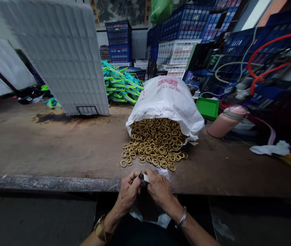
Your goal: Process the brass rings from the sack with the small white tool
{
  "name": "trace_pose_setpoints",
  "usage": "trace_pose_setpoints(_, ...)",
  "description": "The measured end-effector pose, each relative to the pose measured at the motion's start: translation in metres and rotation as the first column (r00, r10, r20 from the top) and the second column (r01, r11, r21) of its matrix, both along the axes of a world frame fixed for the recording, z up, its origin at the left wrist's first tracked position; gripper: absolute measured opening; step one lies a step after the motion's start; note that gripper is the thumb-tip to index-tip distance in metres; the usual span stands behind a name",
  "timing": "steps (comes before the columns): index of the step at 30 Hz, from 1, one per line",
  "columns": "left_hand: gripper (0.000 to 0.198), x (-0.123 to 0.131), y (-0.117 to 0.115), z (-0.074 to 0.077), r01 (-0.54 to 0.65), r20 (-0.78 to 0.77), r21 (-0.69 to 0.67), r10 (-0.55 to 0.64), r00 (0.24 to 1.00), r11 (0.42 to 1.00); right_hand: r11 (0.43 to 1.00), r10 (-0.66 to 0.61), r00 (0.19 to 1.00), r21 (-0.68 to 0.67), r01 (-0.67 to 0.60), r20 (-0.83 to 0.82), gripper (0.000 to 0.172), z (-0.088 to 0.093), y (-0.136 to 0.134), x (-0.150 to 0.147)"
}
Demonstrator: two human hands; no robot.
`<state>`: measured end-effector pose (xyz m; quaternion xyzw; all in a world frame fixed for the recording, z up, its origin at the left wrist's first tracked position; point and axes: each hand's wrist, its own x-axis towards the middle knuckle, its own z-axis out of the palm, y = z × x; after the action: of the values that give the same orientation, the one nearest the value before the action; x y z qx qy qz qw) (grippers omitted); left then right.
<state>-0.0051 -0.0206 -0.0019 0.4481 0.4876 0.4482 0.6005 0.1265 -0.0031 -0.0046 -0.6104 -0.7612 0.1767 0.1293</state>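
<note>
"What's at the desk's (58, 150) front edge?"
"The left hand (128, 191) and right hand (161, 189), close together, fingers curled in. A small black-and-white piece (144, 177) shows between them; which one grips it, I can't tell."
"And the brass-coloured rings (155, 143)?"
"Just beyond the fingertips, spilling from the white sack's (166, 102) mouth."
"Elbow room?"
"Plenty of desk leftward, up to the white panel (71, 68); rightward, a pink bottle (223, 123) crowds the sack."

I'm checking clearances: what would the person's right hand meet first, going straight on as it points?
Probably the bare left hand: the right hand points forward and leftward at it, with a small black-and-white item showing between the two. Depth is unclear; that item could come first.
</note>
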Motion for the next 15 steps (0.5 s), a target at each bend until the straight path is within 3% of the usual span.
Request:
trace_pose_setpoints(4,0.031,-0.002,-0.002,0.004,0.059,0.059,-0.046,-0.057,0.997,0.997,0.994,-0.111,0.994,0.014,0.111,0.022,0.027,-0.009,0.010,0.010)
trace_pose_setpoints(9,0.032,-0.003,0.001,-0.002,0.069,0.170,-0.112,-0.049,0.984,0.991,0.996,0.085,0.976,0.021,-0.082,-0.200,0.027,-0.002,0.006,0.009)
trace_pose_setpoints(15,0.038,-0.004,0.001,-0.008,0.080,0.185,-0.100,-0.061,0.981,0.992,0.986,0.168,0.964,0.020,-0.168,-0.207,0.029,0.001,-0.003,0.002)
